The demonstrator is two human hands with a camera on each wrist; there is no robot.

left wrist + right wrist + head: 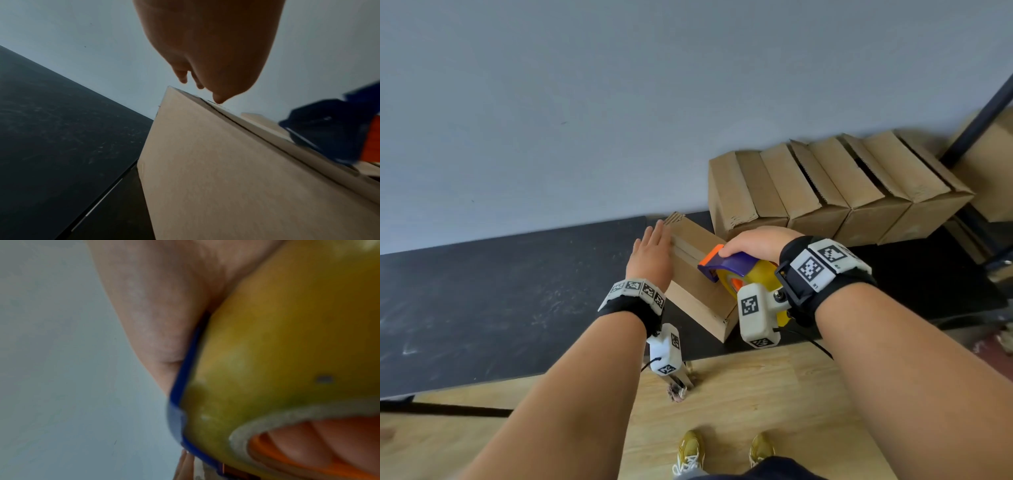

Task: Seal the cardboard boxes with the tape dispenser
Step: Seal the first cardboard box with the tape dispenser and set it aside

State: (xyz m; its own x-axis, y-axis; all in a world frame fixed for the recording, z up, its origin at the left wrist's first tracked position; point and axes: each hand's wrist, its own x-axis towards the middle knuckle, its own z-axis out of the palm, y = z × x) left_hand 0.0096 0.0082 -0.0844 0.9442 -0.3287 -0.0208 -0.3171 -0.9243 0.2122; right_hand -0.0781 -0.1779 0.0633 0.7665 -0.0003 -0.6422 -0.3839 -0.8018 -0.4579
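Taping: judged mid-seal on one box, dispenser nose down on the top seam, run not finished
R grip: right hand wrapped over the tape dispenser, fingers curled round the purple body & yellow roll, orange blade end pointing to 10 o'clock
Box: cardboard box lies on the black tabletop, near end overhanging the table edge toward the wearer; long axis runs from 5 o'clock (near) to 11 o'clock (far)
Key relation: dispenser sits about mid-length on the top seam, nose aimed along the long axis; untaped length looks to lie toward 11 o'clock from the grip, so I judge next pull goes that way, or back to 5 if tape started at the far end; can't tell which
L hand: left hand flat, fingers straight & together, pressed on the box's left top edge at its far end, at 9 o'clock from the dispenser; nearer the far corner than R
Far: row of boxes against the grey wall at 1 o'clock, flaps look unsealed
Views: head cam gives the whole layout; L wrist cam shows the flap gap along the box top edge, fingertips touching it; R wrist cam shows only roll & palm close up, blurred, box hidden
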